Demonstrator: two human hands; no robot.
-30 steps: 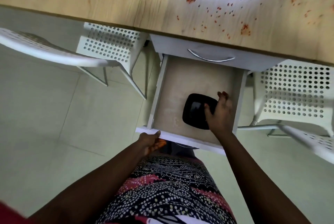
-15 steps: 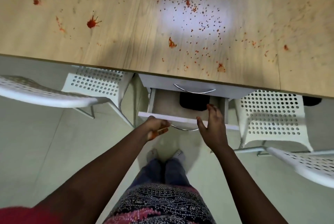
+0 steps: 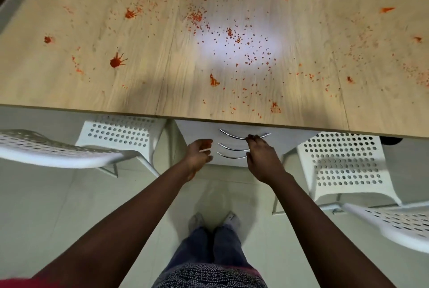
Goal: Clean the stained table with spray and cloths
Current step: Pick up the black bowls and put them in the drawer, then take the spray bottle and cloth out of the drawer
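Since the earlier frame the white drawer unit [image 3: 234, 146] stands shut; right hand [image 3: 260, 155] curls fingertips at its top curved chrome handle [image 3: 243, 135], nearer than the loosely curled, empty left hand [image 3: 199, 155]; the red-stained light wooden table [image 3: 92, 88] spreads beyond both; no spray or cloths visible.

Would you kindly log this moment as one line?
right hand: at top drawer handle | left hand: free | table: stained | spray, cloths: unseen

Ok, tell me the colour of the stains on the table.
Orange-red stains, splattered across the light wood table; the head view shows them.
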